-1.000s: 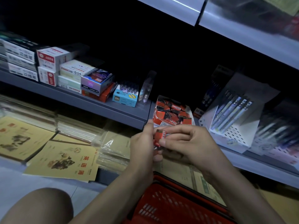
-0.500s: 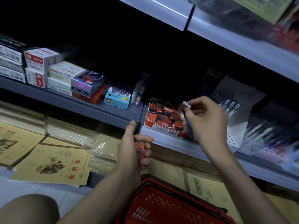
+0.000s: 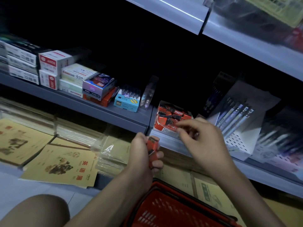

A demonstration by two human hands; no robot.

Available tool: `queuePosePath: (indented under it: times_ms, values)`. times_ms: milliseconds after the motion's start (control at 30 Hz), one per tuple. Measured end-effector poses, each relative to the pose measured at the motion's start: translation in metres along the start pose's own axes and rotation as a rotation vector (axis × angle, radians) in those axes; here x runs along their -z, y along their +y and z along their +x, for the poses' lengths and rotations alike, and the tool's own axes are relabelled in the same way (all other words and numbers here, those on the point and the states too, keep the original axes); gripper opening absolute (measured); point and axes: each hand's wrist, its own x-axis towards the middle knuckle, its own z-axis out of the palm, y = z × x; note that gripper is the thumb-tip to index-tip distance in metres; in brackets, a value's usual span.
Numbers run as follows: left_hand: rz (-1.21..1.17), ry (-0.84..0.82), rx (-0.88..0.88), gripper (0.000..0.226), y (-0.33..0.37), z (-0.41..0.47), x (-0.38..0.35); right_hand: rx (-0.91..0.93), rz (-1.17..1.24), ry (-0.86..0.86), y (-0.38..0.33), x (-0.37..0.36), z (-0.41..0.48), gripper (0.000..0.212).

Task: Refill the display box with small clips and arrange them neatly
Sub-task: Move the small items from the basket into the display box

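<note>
While the red basket (image 3: 172, 210) sits closest, under both forearms, the left hand (image 3: 141, 154) is raised above its far rim. Its fingers (image 3: 157, 163) are curled round a small red pack (image 3: 152, 146), which I take to be the supply of clips. Blur hides what the pack contains.

Just beyond it, the right hand (image 3: 203, 138) reaches to the shelf edge (image 3: 168, 141) with bent fingers. Thumb and forefinger tips are drawn together at the front wall of the display box (image 3: 164, 123). Whether they pinch anything I cannot tell, since the tips are smeared.

Farther back, the display box stands at the lip of the middle shelf, between a blue carton (image 3: 125, 104) and a white pen rack (image 3: 237, 128). It holds a jumble of red and black clips (image 3: 173, 112) lying at mixed angles.

The step in hand looks like feeding clips from the pack into the box. To do it well:
- Keep the pack upright and close to the box so nothing drops into the basket.
- Set each clip the same way round, filling the back row first.
- Handle the box lightly, because it sits near the shelf edge and a push could tip it off.
</note>
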Motion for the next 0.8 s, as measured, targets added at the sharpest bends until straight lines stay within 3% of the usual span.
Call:
queuePosePath:
  times_ms: [167, 300, 400, 500, 600, 700, 800]
  values:
    - [0.163, -0.012, -0.117, 0.032, -0.002, -0.007, -0.004, -0.322, 0.551, -0.250, -0.039, -0.015, -0.023, 0.008]
    - [0.218, 0.017, -0.182, 0.023, -0.004, -0.005, -0.007, -0.460, 0.710, -0.280, -0.037, -0.017, -0.027, 0.017]
    - [0.154, -0.037, -0.149, 0.030, -0.008, -0.006, -0.007, -0.482, 0.756, -0.248, -0.034, -0.010, -0.023, 0.017]
    - [0.017, -0.005, -0.127, 0.040, -0.007, -0.004, -0.006, -0.266, 0.442, 0.021, -0.025, -0.009, -0.006, 0.020]
    - [-0.028, 0.050, -0.103, 0.034, -0.003, 0.000, -0.006, -0.042, 0.130, 0.220, -0.020, -0.009, 0.015, 0.018]
    - [-0.022, 0.045, -0.094, 0.022, -0.001, 0.002, -0.008, 0.095, -0.180, 0.142, -0.006, -0.020, 0.027, 0.012]
    - [0.022, 0.016, -0.083, 0.024, 0.000, 0.003, -0.007, 0.164, -0.278, 0.023, 0.004, -0.026, 0.022, 0.014]
